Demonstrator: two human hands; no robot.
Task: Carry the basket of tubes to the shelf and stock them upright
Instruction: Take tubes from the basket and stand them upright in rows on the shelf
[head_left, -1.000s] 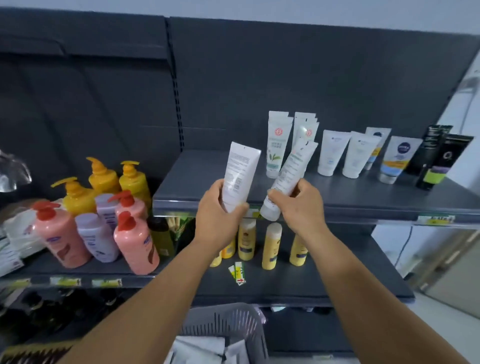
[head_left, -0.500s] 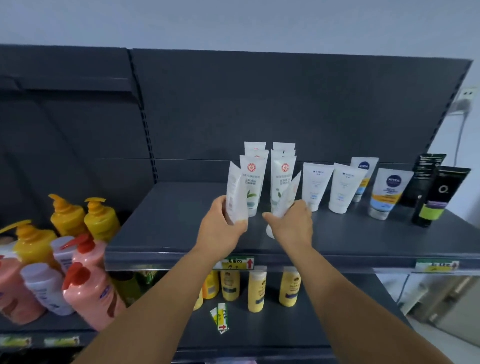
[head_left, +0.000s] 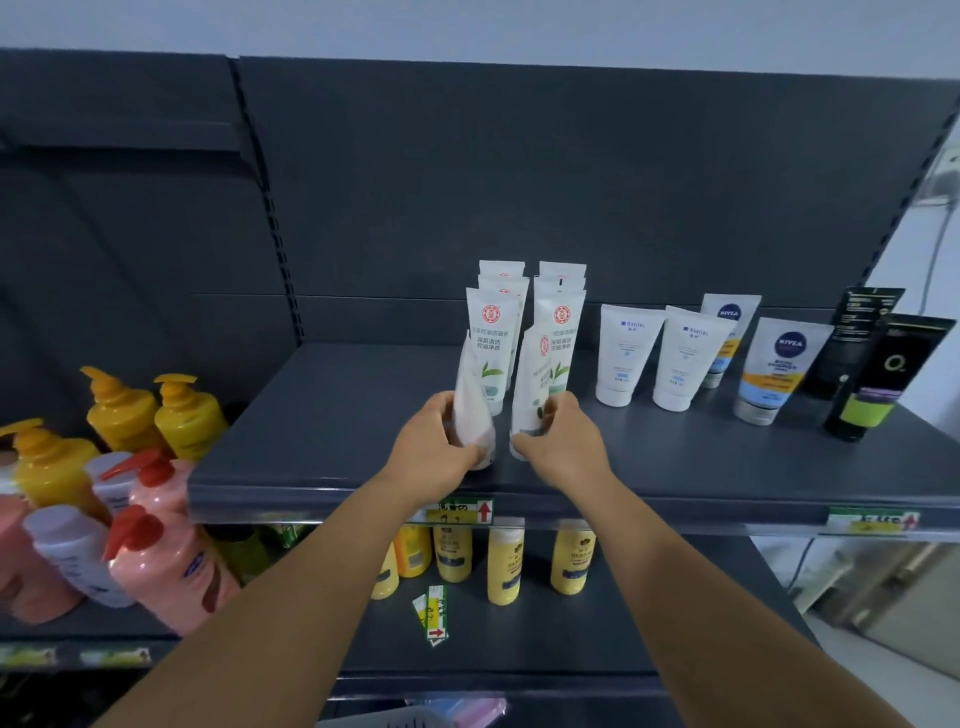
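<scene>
**Two tubes going down at the shelf front**

The left hand (head_left: 434, 452) is wrapped around a white tube (head_left: 470, 410), cap down, its plain back turned toward the camera. The right hand (head_left: 563, 449) grips a second green-leaf tube (head_left: 535, 389) the same way, label facing out. Both tubes sit at the front of two rows of matching cleanser tubes (head_left: 496, 332) on the upper shelf (head_left: 332, 415); the caps look to be at or touching the shelf surface, though the fingers hide the exact contact.

To do this step well, I would press each cap flat before letting go, keep the tubes straight in line with their rows, and turn the left one so its label faces forward. Loosening the fingers slowly matters — these tubes stand on narrow caps, and a nudge backward could topple the rows behind like dominoes.

Just right of the rows stand two white tubes (head_left: 626, 353), then Nivea tubes (head_left: 779, 369) and black tubes (head_left: 883, 379) near the shelf end, leaving little room on that side. The left part of the shelf is bare. Below are yellow bottles (head_left: 506, 566) and loose price tags (head_left: 431, 613); orange and pink pump bottles (head_left: 156, 551) crowd the neighbouring bay. The basket (head_left: 395, 719) shows only as a rim at the bottom edge, below the arms — more tubes apparently wait there.
</scene>
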